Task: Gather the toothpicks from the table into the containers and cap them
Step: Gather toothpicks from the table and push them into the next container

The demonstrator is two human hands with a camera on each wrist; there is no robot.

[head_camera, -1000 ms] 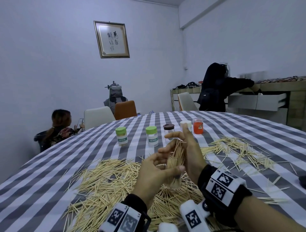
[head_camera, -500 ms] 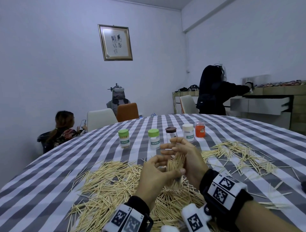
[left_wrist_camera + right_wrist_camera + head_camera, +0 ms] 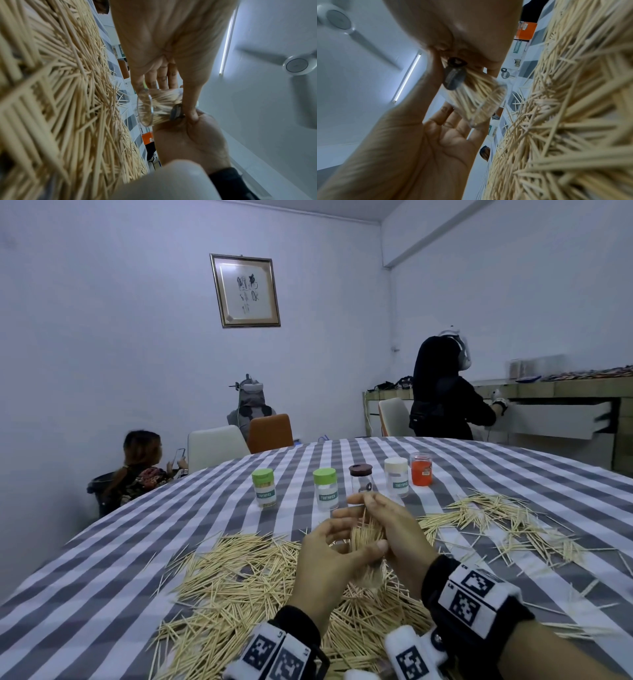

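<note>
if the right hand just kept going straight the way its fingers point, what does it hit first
Probably the brown-capped clear jar in the row behind: the right hand points up-table, its fingertips just in front of that jar. Depth is unclear.

We see a framed calligraphy picture (image 3: 245,290) on the wall; below it stand a white chair (image 3: 216,447) and an orange chair (image 3: 270,433), left of it a seated person (image 3: 142,474) with a phone, right of it a standing person (image 3: 442,392) in black at an open drawer (image 3: 561,419).
</note>
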